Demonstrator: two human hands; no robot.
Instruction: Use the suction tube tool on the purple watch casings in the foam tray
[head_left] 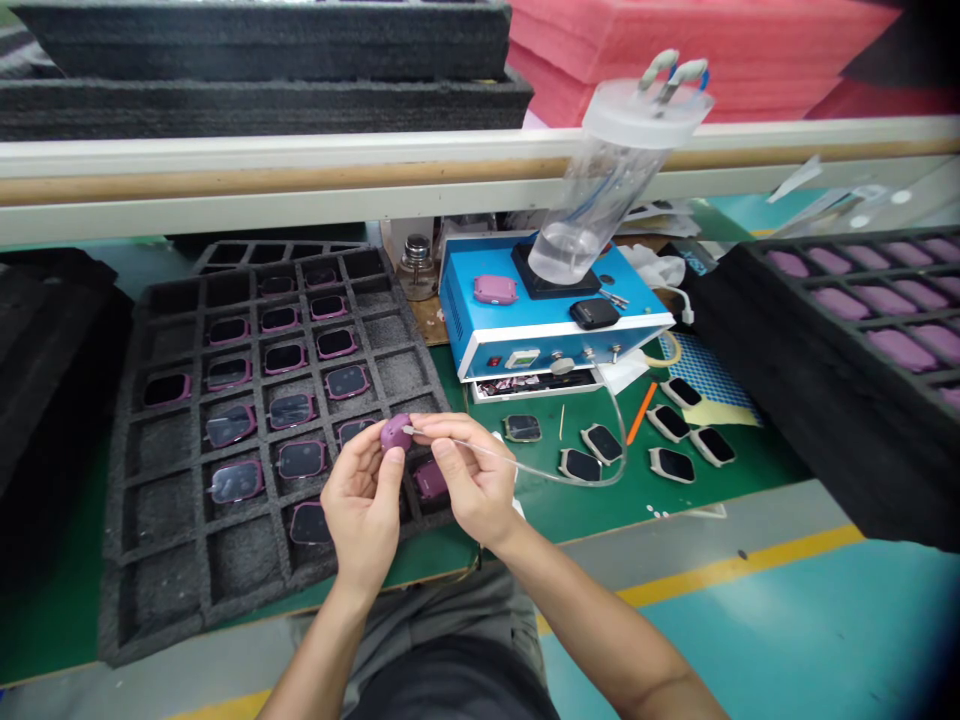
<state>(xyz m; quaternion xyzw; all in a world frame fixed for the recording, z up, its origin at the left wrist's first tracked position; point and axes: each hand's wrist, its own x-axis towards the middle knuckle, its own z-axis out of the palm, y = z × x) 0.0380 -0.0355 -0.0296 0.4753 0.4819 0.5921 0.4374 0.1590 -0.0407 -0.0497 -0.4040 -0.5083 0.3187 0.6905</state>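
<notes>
Between the fingers and thumb of my left hand (362, 510) is a purple smartwatch case (395, 434), held up over the foam tray. My right hand (469, 475) pinches the tip end of a thin clear tube (551, 476), and the tip meets or nearly meets the case. This tube curves back to the front of a blue machine (480, 262). Below the hands, a black foam tray (161, 525) holds several purple watches (234, 481) in its compartments. Another purple watch (429, 480) lies in the tray just under my right hand.
On the machine stand a tilted clear cylinder (574, 215), a purple case (495, 289) and a black case (595, 314). Several pale-framed watches (673, 464) and an orange stick (643, 412) lie on the green mat. At right is another foam tray (795, 390); a shelf edge (300, 192) crosses behind.
</notes>
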